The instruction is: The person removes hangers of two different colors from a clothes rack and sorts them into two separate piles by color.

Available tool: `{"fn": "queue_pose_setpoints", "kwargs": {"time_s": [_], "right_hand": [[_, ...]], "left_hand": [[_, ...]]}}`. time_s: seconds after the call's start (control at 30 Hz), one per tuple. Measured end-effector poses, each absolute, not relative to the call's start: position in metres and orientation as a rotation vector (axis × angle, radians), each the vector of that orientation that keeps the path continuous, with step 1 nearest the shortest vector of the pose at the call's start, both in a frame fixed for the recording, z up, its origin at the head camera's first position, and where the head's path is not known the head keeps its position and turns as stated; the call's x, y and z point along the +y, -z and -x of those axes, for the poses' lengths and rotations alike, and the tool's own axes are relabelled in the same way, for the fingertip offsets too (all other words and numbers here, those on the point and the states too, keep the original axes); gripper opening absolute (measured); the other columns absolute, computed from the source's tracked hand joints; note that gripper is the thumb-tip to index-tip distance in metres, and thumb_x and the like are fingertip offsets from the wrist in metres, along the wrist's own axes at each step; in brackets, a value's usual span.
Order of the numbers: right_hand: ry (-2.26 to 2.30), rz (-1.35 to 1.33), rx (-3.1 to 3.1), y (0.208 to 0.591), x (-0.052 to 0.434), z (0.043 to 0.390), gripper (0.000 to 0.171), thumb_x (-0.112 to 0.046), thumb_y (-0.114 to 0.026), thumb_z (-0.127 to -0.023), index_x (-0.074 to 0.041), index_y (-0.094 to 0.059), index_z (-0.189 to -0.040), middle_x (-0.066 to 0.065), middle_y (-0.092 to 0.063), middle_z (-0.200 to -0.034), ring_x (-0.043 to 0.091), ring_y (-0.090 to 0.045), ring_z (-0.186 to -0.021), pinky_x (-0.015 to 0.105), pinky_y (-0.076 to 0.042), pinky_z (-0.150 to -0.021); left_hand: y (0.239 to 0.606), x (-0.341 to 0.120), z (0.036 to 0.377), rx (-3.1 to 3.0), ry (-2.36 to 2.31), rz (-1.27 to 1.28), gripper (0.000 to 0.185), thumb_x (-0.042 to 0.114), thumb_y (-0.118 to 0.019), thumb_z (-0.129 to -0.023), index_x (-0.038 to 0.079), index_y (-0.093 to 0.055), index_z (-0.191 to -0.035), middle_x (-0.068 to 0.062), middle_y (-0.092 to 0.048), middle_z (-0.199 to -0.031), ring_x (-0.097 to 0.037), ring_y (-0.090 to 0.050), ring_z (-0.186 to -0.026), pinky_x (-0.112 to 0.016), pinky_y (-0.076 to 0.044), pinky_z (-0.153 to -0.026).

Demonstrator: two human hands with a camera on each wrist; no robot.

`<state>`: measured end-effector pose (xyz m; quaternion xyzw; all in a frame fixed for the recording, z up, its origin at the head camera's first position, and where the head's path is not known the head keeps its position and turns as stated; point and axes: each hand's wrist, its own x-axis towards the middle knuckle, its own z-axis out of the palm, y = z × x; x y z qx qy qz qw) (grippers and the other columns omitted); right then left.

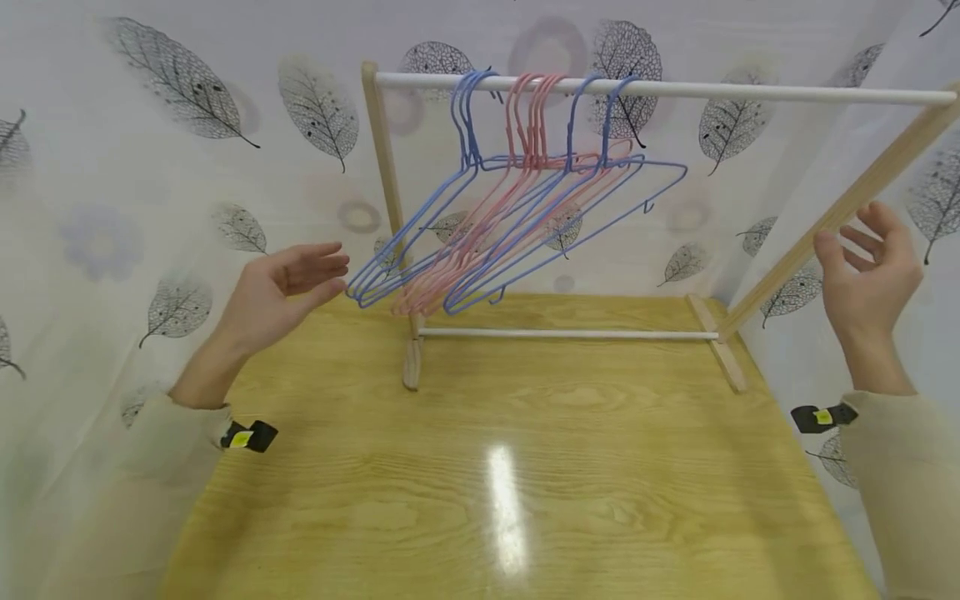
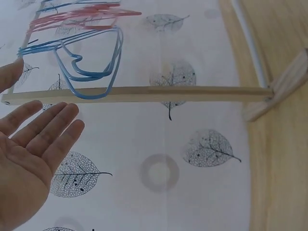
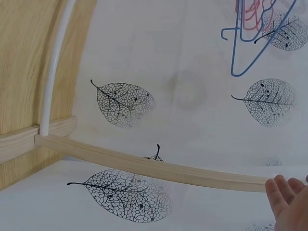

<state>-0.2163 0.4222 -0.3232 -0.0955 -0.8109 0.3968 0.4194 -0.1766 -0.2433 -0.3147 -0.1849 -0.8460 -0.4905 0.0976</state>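
Note:
Several blue hangers (image 1: 585, 242) and pink hangers (image 1: 480, 237) hang from the white top rod (image 1: 720, 90) of a wooden rack, bunched toward its left end. My left hand (image 1: 288, 287), fingers extended, is just left of the blue hangers' lower ends. In the left wrist view, that palm and its spread fingers hold nothing, near the blue hangers (image 2: 89, 74). Beside the rack's right post (image 1: 840, 204) is my right hand (image 1: 873, 267), its fingers loosely bent and thumb overlapping the post. The right wrist view shows its fingertips at the end of that post (image 3: 159, 168).
The rack's left post (image 1: 386, 167) and wooden feet (image 1: 720, 346) stand on a wood-grain table (image 1: 570, 450). A white lower bar (image 1: 562, 333) joins the posts near the tabletop. Behind and at both sides hangs a pale curtain (image 1: 300, 192) with leaf prints.

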Motion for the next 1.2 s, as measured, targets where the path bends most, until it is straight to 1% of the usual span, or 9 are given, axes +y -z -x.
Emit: {"fn": "queue_pose_setpoints", "kwargs": {"time_s": [0.1,0.23,0.37,0.47,0.53,0.73,0.87,1.03,1.2], "right_hand": [[-1.011,0.368,-2.009,0.313,0.422,0.224,0.053,-0.033,-0.071,-0.100,-0.019,-0.057,-0.149,-0.011,-0.061,-0.143,-0.001,-0.066,-0.122,0.016,-0.054,-0.112],[-1.088,0.466,-1.949,0.305,0.425,0.233,0.050,-0.034,-0.071,-0.101,-0.020,-0.057,-0.147,-0.017,-0.060,-0.136,-0.005,-0.063,-0.121,0.016,-0.052,-0.115],[-1.256,0.543,-1.884,0.303,0.433,0.238,0.048,-0.033,-0.071,-0.102,-0.024,-0.055,-0.146,-0.017,-0.058,-0.136,-0.004,-0.060,-0.125,0.016,-0.048,-0.119],[-1.367,0.596,-1.837,0.298,0.433,0.239,0.048,-0.031,-0.070,-0.102,-0.025,-0.054,-0.146,-0.016,-0.056,-0.135,-0.004,-0.057,-0.122,0.016,-0.047,-0.120],[-1.411,0.612,-1.810,0.296,0.433,0.240,0.048,-0.030,-0.071,-0.101,-0.025,-0.054,-0.146,-0.016,-0.056,-0.133,-0.005,-0.056,-0.118,0.017,-0.047,-0.119],[-1.588,0.582,-1.670,0.299,0.442,0.249,0.046,-0.024,-0.074,-0.099,-0.023,-0.055,-0.141,-0.012,-0.057,-0.128,-0.002,-0.055,-0.111,0.011,-0.051,-0.111],[-1.694,0.550,-1.577,0.304,0.449,0.256,0.045,-0.020,-0.078,-0.096,-0.022,-0.058,-0.137,-0.010,-0.059,-0.122,0.000,-0.056,-0.109,0.004,-0.054,-0.098],[-1.697,0.504,-1.561,0.311,0.450,0.263,0.041,-0.016,-0.078,-0.096,-0.018,-0.062,-0.133,-0.008,-0.062,-0.115,0.002,-0.059,-0.101,0.004,-0.056,-0.085],[-1.709,0.508,-1.548,0.311,0.448,0.264,0.038,-0.015,-0.077,-0.096,-0.017,-0.064,-0.131,-0.008,-0.062,-0.113,0.002,-0.058,-0.099,0.004,-0.056,-0.086]], "left_hand": [[0.314,-0.240,0.184,-2.474,1.558,0.517,0.041,0.010,-0.073,-0.101,0.007,-0.066,-0.141,0.020,-0.077,-0.122,0.011,-0.073,-0.104,-0.006,-0.059,-0.091],[0.315,-0.234,0.194,-2.343,1.773,0.553,0.033,0.005,-0.071,-0.101,0.011,-0.072,-0.133,0.018,-0.080,-0.115,0.004,-0.076,-0.104,-0.011,-0.062,-0.091],[0.320,-0.228,0.199,-2.278,1.893,0.587,0.029,0.004,-0.071,-0.101,0.013,-0.075,-0.127,0.014,-0.081,-0.113,-0.001,-0.078,-0.104,-0.014,-0.064,-0.090],[0.324,-0.224,0.201,-2.324,1.880,0.563,0.027,0.009,-0.072,-0.101,0.015,-0.076,-0.127,0.016,-0.081,-0.113,0.000,-0.077,-0.103,-0.013,-0.063,-0.091],[0.326,-0.221,0.202,-2.355,1.860,0.539,0.027,0.011,-0.072,-0.101,0.011,-0.075,-0.128,0.019,-0.080,-0.111,0.000,-0.077,-0.101,-0.012,-0.063,-0.091],[0.331,-0.214,0.205,-2.435,1.784,0.473,0.032,0.012,-0.069,-0.103,-0.006,-0.068,-0.130,0.024,-0.079,-0.100,0.002,-0.076,-0.089,-0.012,-0.064,-0.083],[0.335,-0.211,0.207,-2.474,1.750,0.448,0.033,0.016,-0.067,-0.105,-0.006,-0.068,-0.130,0.024,-0.078,-0.097,0.002,-0.075,-0.088,-0.012,-0.063,-0.081],[0.339,-0.209,0.209,-2.462,1.776,0.456,0.032,0.016,-0.065,-0.107,-0.006,-0.068,-0.130,0.023,-0.079,-0.098,0.002,-0.074,-0.088,-0.011,-0.062,-0.080],[0.341,-0.206,0.211,-2.444,1.788,0.445,0.031,0.014,-0.066,-0.106,-0.009,-0.069,-0.127,0.022,-0.079,-0.094,0.000,-0.075,-0.083,-0.011,-0.062,-0.074]]}}
